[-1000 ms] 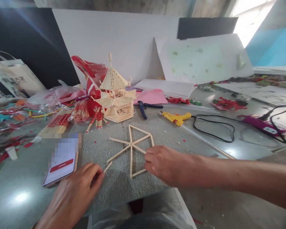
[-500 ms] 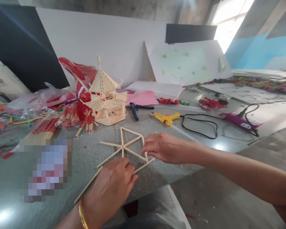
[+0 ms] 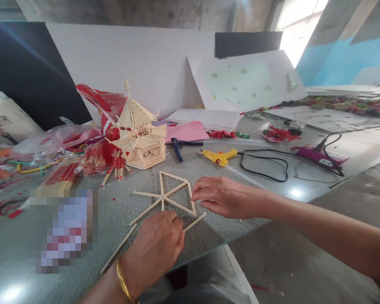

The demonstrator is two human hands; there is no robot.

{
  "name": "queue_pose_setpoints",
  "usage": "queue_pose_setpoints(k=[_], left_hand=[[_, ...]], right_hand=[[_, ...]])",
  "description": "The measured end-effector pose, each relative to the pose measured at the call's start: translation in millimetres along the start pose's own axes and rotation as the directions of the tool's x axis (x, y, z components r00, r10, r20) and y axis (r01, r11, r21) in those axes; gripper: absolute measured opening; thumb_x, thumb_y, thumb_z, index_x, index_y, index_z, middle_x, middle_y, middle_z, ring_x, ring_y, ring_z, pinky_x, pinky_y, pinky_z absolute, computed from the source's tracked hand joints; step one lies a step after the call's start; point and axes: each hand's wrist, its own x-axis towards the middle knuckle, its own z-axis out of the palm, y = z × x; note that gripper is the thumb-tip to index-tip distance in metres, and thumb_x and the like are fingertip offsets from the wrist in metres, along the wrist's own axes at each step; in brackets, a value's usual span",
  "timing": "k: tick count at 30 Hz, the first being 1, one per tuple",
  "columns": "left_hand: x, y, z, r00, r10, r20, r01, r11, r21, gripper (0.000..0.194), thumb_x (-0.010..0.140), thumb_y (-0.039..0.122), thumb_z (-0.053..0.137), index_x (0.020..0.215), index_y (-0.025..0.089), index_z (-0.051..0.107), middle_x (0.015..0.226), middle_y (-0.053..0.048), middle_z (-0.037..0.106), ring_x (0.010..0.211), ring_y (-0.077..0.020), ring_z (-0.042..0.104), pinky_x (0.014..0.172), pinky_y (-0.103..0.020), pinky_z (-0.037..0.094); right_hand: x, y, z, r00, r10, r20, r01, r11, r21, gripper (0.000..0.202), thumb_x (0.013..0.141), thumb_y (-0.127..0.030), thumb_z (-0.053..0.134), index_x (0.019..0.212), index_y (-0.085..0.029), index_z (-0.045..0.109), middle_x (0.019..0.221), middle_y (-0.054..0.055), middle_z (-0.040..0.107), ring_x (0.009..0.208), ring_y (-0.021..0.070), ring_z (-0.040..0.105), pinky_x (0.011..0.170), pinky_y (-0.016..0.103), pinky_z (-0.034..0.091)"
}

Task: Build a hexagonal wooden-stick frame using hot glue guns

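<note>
A flat frame of thin wooden sticks (image 3: pixel 177 203) lies on the table, its spokes meeting in a hub and several outer sticks joining the spoke ends on the far and right sides. My left hand (image 3: pixel 160 236), with a gold bangle at the wrist, is closed at the near side of the frame. From its fingers a wooden stick (image 3: pixel 195 222) sticks out to the right; the grip itself is hidden. My right hand (image 3: pixel 220 196) hovers just beside the frame's right edge, fingers bent and apart from the thumb, with nothing visible in them. Another loose stick (image 3: pixel 118 248) lies left of my left hand.
A stick-built pagoda model (image 3: pixel 142 135) stands behind the frame. Blue pliers (image 3: pixel 177 147) and a yellow glue gun (image 3: pixel 220 157) with a black cord lie to its right, near a purple power strip (image 3: pixel 319 157). Bundled sticks (image 3: pixel 61 175) lie left. The table's edge runs close in front.
My right hand has drawn slightly away from the frame's right edge. My left hand has shifted a little to the right with the stick. The view has tilted slightly.
</note>
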Motion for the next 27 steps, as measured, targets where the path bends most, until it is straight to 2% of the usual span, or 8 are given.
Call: queue_pose_setpoints(k=[5, 9, 12, 14, 17, 21, 23, 27], left_hand=[[-2, 2, 0.6, 0.999, 0.022, -0.036, -0.021, 0.999, 0.029, 0.023, 0.089, 0.014, 0.04, 0.077, 0.018, 0.06, 0.079, -0.005, 0.061, 0.074, -0.0221, 0.06, 0.066, -0.038, 0.051], [-25, -15, 0.1, 0.976, 0.005, -0.219, -0.009, 1.0, -0.017, 0.024, 0.093, 0.019, 0.038, 0.084, 0.02, 0.061, 0.081, -0.003, 0.063, 0.074, -0.0179, 0.06, 0.066, -0.031, 0.049], [-54, -38, -0.7, 0.917, -0.125, -0.379, 0.09, 0.99, -0.108, 0.023, 0.094, 0.032, 0.041, 0.093, 0.022, 0.061, 0.084, -0.001, 0.064, 0.072, -0.0138, 0.062, 0.065, -0.025, 0.047], [-73, -54, 0.2, 0.878, -0.252, -0.406, 0.2, 0.965, -0.167, 0.027, 0.094, 0.041, 0.041, 0.091, 0.024, 0.062, 0.082, 0.001, 0.065, 0.067, -0.0122, 0.062, 0.064, -0.022, 0.047], [-96, -71, 4.6, 0.829, -0.398, -0.393, 0.331, 0.916, -0.228, 0.033, 0.09, 0.052, 0.041, 0.086, 0.027, 0.063, 0.076, 0.003, 0.065, 0.065, -0.0126, 0.062, 0.063, -0.021, 0.047], [-109, -84, 9.4, 0.793, -0.487, -0.365, 0.422, 0.872, -0.248, 0.035, 0.086, 0.057, 0.044, 0.084, 0.028, 0.064, 0.078, 0.004, 0.067, 0.062, -0.0121, 0.061, 0.063, -0.021, 0.047], [-108, -85, 9.1, 0.796, -0.502, -0.34, 0.441, 0.864, -0.243, 0.034, 0.086, 0.056, 0.044, 0.083, 0.028, 0.064, 0.077, 0.004, 0.067, 0.061, -0.0123, 0.061, 0.062, -0.021, 0.047], [-97, -78, 6.4, 0.839, -0.499, -0.216, 0.453, 0.861, -0.231, 0.029, 0.084, 0.048, 0.048, 0.076, 0.026, 0.064, 0.068, 0.004, 0.064, 0.059, -0.0127, 0.06, 0.057, -0.021, 0.045]], right_hand=[[-3, -15, 21, 0.991, -0.057, 0.121, 0.077, 0.983, -0.164, 0.018, 0.09, -0.016, 0.045, 0.083, -0.013, 0.061, 0.082, 0.006, 0.057, 0.08, 0.0155, 0.052, 0.07, 0.027, 0.042], [-8, -19, 42, 0.992, -0.051, 0.115, 0.083, 0.954, -0.288, 0.013, 0.085, -0.01, 0.048, 0.075, -0.014, 0.056, 0.078, 0.005, 0.054, 0.073, 0.015, 0.048, 0.062, 0.028, 0.037], [-14, -18, 42, 0.987, -0.096, 0.126, 0.133, 0.935, -0.328, 0.012, 0.084, -0.008, 0.049, 0.074, -0.015, 0.054, 0.078, 0.004, 0.054, 0.073, 0.0152, 0.046, 0.063, 0.029, 0.035], [-20, -13, 35, 0.983, -0.129, 0.131, 0.166, 0.931, -0.325, 0.015, 0.084, -0.006, 0.047, 0.074, -0.015, 0.054, 0.077, 0.003, 0.054, 0.072, 0.0148, 0.045, 0.063, 0.029, 0.035], [-29, -1, 22, 0.986, -0.103, 0.129, 0.141, 0.933, -0.332, 0.019, 0.086, -0.004, 0.043, 0.076, -0.016, 0.054, 0.077, 0.003, 0.054, 0.071, 0.0143, 0.045, 0.062, 0.029, 0.035], [-34, 20, 9, 0.995, -0.005, 0.1, 0.038, 0.943, -0.331, 0.021, 0.09, -0.008, 0.039, 0.078, -0.014, 0.056, 0.078, 0.004, 0.054, 0.072, 0.0144, 0.047, 0.064, 0.028, 0.036], [-35, 28, 9, 0.997, 0.012, 0.072, 0.011, 0.953, -0.303, 0.025, 0.093, -0.01, 0.036, 0.08, -0.013, 0.056, 0.079, 0.005, 0.054, 0.073, 0.0142, 0.048, 0.065, 0.028, 0.037], [-38, 37, 18, 0.999, 0.043, 0.012, -0.038, 0.964, -0.262, 0.025, 0.094, -0.013, 0.035, 0.082, -0.015, 0.057, 0.077, 0.003, 0.055, 0.07, 0.0121, 0.05, 0.064, 0.027, 0.038]])
